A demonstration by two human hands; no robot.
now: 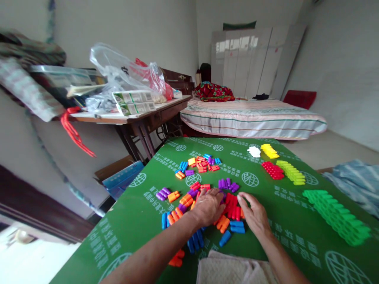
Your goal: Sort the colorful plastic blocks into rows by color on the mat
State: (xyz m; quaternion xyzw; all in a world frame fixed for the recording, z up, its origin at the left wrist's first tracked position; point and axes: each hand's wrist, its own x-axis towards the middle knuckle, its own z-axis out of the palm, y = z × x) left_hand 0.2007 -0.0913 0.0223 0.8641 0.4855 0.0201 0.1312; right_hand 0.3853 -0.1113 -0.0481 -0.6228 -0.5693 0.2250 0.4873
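Your left hand (209, 205) is lying palm down over the mixed pile, its fingers bent close together; their tips are hiding, so you cannot tell whether they are gripping anything. Your right hand (255, 215) is hovering at the pile's edge, thumb and fingers standing loosely apart.

Between your hands, at your left hand's 3 o'clock, a glossy red block of joined plastic tube-shaped pieces (233, 206) is sitting beside your right fingertips; whether they are touching is unclear. From your left hand, shiny purple plastic pieces (224, 184) are lying at 1 o'clock, bright orange plastic pieces (222, 223) at 4 to 5, and deep blue joined plastic pieces (196, 241) at 7. A looser multicoloured plastic cluster (203, 163) is spreading at 12.

From your right hand, a small white plastic slab (254, 151) is resting at 12, a knobbly red plastic slab (272, 170) at 1, and a long bright-green plastic slab (336, 217) at 3. A folded beige cloth (233, 270) is lying at 7. Everything is resting on the green printed tabletop (237, 157).
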